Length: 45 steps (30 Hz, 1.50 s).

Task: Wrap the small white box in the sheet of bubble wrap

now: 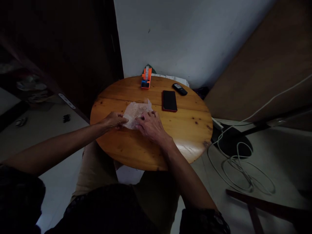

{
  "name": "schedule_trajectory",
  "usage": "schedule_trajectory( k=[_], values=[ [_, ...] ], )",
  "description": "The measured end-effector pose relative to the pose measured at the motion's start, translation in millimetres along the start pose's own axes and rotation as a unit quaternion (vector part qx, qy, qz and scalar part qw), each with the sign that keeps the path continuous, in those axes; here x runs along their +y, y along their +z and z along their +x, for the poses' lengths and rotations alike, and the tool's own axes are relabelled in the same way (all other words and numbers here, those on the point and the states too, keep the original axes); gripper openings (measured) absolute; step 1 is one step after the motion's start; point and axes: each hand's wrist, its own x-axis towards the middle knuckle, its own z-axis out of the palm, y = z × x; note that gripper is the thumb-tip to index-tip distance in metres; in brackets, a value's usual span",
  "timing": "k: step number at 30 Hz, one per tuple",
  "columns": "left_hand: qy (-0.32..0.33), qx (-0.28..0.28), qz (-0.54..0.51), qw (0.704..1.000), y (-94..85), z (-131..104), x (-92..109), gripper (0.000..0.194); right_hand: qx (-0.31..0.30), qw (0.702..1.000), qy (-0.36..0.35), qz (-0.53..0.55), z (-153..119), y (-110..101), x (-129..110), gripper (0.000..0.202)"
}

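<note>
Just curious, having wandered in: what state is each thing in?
Translucent plastic wrap, creased
Left hand, pinching the wrap's edge
Right hand, touching the wrap
Tape dispenser, upright, loaded
Smartphone, flat, dark-screened
Black handset, lying flat
White cable, loosely coiled
Dark door, open

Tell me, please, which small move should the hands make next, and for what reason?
Probably the right hand should smooth down the far right corner of the crinkled wrap: this corner seems to stick up, and the right hand's fingers lie close to it, while the left hand holds the wrap's left side and could steady it.
</note>
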Motion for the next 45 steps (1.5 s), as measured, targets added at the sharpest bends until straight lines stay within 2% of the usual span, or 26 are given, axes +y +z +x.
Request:
schedule_trajectory(
  k=[6,11,15,17,21,23,26,29,34,37,41,45],
  values=[
    [0.09,0.004,-0.115,0.989,29.7,-4.8,13.8,0.014,0.02,1.0,0.007,0.019,1.1,7.8,2.1,0.034],
    [0.107,-0.035,-0.117,0.987,43.4,-7.2,21.7,0.018,0.048,0.99,0.059,0.118,1.4,11.8,5.4,0.065],
    [0.155,-0.104,-0.012,0.982,37.6,-8.8,25.5,0.021,0.062,0.973,0.077,0.208,-3.3,5.6,15.2,0.066],
    [0.188,-0.121,0.062,0.973,34.2,-8.0,25.9,0.021,0.063,0.965,0.082,0.241,-6.9,2.2,23.9,0.065],
    [0.274,-0.071,0.212,0.935,36.5,-3.4,23.3,0.013,0.054,0.961,0.117,0.244,-11.9,1.1,42.2,0.056],
    [0.297,-0.039,0.274,0.914,40.9,-2.5,22.2,0.012,0.051,0.962,0.144,0.228,-12.4,2.8,47.6,0.05],
    [0.302,-0.016,0.336,0.892,45.7,-4.0,23.1,0.014,0.063,0.966,0.171,0.185,-11.8,4.8,48.9,0.046],
    [0.298,-0.021,0.361,0.883,46.3,-5.1,25.6,0.014,0.076,0.964,0.216,0.133,-12.1,4.5,45.5,0.052],
    [0.301,-0.026,0.39,0.87,44.7,-3.2,29.7,0.016,0.013,0.93,0.342,0.135,-22.1,3.9,42.3,0.066],
    [0.304,-0.04,0.394,0.866,44.4,-3.1,32.8,0.017,-0.002,0.912,0.374,0.167,-30.9,7.6,40.6,0.065],
    [0.294,-0.062,0.403,0.865,45.0,-3.9,38.4,0.019,0.063,0.905,0.366,0.208,-33.3,14.4,34.0,0.063],
    [0.276,-0.067,0.39,0.876,47.0,-4.3,43.1,0.019,0.136,0.89,0.342,0.27,-20.3,17.3,22.9,0.062]
  ],
)
